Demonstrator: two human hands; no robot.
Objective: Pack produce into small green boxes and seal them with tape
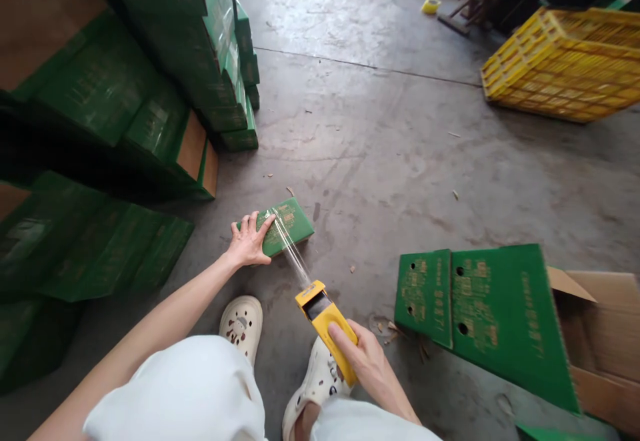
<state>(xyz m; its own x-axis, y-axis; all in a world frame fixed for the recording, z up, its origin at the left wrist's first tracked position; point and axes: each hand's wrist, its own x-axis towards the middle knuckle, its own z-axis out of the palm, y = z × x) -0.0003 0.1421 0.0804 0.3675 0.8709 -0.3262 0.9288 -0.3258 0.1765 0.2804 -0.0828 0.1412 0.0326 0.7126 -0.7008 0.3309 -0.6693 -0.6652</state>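
Observation:
A green cardboard box [300, 222] with gold print lies on the concrete floor in front of my feet. My left hand [253, 237] rests spread on its left part, fingers apart. My right hand [367, 354] grips a yellow tape dispenser [334, 334], thumb on top. From the dispenser's head a strip of clear packing tape [295, 259] stretches taut up to the top of the box, its far end stuck close to my left fingertips. The underside of the dispenser is hidden.
Stacked green boxes [175, 47] line the left side. An open green carton [500, 314] lies at right, flaps towards the right edge. A yellow plastic crate [555, 61] stands at upper right, near a yellow tape roll [431, 5] and another person's hand [475, 4]. Wood scraps litter the floor.

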